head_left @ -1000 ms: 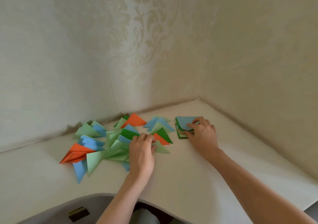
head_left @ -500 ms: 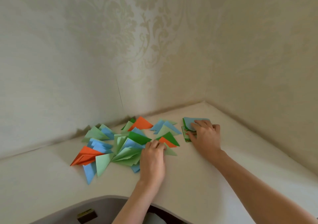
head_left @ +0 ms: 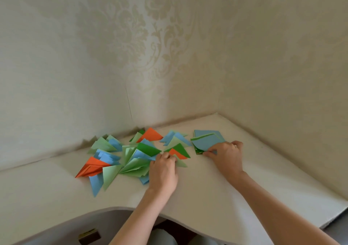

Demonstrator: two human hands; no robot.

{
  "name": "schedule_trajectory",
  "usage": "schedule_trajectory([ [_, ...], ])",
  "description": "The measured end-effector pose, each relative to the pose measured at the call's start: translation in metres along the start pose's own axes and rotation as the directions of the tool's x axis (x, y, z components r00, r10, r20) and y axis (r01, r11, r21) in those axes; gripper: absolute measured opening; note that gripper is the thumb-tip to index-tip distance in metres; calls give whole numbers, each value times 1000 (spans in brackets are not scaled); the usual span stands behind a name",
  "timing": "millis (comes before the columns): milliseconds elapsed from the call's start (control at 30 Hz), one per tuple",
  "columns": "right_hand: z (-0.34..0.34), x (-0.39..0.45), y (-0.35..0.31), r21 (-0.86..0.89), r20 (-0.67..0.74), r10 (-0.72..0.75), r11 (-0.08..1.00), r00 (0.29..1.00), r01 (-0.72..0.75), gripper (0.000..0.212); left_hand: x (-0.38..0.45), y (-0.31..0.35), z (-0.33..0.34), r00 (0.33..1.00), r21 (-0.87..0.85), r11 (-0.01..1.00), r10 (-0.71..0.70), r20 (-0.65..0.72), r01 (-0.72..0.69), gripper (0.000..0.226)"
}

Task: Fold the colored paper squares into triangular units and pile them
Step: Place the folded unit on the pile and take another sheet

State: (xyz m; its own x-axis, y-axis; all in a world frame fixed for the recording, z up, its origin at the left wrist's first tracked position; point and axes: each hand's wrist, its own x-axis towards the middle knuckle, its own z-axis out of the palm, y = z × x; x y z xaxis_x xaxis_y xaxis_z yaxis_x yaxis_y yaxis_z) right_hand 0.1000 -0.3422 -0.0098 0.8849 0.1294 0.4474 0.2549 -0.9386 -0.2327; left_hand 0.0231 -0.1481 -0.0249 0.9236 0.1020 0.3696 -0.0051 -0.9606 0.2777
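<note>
The stack of unfolded colored paper squares [head_left: 207, 141], far right on the white table [head_left: 207, 197], is light and slippery: right hand [head_left: 228, 155] pinches the top blue sheet's near corner, left hand [head_left: 163, 171] rests, fingers curled, on the folded triangles [head_left: 131, 156].

Desk surface [head_left: 216, 192] lies bare in front of and to the right of both forearms, giving open passage there; the two papered walls [head_left: 273, 66] close off the far side and the right side, meeting at the corner. The spread of folded triangles [head_left: 131, 158] occupies the far left-centre, and the stack of paper squares [head_left: 207, 141] sits just beside it on the right, with only a narrow strip of desk between them.
</note>
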Motion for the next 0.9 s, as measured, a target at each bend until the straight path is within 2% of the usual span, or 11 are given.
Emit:
schedule_trajectory([
  [133,-21,-20,5,68,-148,-92,992,985,103,10,-6,7,-6,1000,8,1000,10,5,-10,32],
  [233,-34,-42,3,54,-220,-164,982,962,180,16,-16,19,-9,988,-104,985,131,-87,-140,33],
  [333,-38,-67,1,46,-166,-209,975,964,219,18,-25,31,-7,966,-311,918,204,-158,-245,31],
  [433,-34,-89,3,54,-72,-200,978,977,204,16,-31,39,-2,957,-414,863,270,-105,-289,33],
  [500,-30,-97,5,83,-8,-172,982,985,172,13,-34,42,2,949,-443,846,311,-45,-298,33],
  [567,-28,-101,7,188,41,-142,973,989,132,19,-36,44,6,945,-451,842,326,-10,-295,26],
  [700,-29,-103,8,407,39,-113,909,993,87,10,-36,48,11,952,-456,844,306,-21,-282,13],
  [800,-30,-101,10,444,30,-114,892,993,89,9,-32,49,12,967,-487,843,256,-14,-230,9],
  [900,-31,-99,10,488,64,-70,872,995,30,8,-30,52,12,972,-514,836,232,18,-190,8],
])
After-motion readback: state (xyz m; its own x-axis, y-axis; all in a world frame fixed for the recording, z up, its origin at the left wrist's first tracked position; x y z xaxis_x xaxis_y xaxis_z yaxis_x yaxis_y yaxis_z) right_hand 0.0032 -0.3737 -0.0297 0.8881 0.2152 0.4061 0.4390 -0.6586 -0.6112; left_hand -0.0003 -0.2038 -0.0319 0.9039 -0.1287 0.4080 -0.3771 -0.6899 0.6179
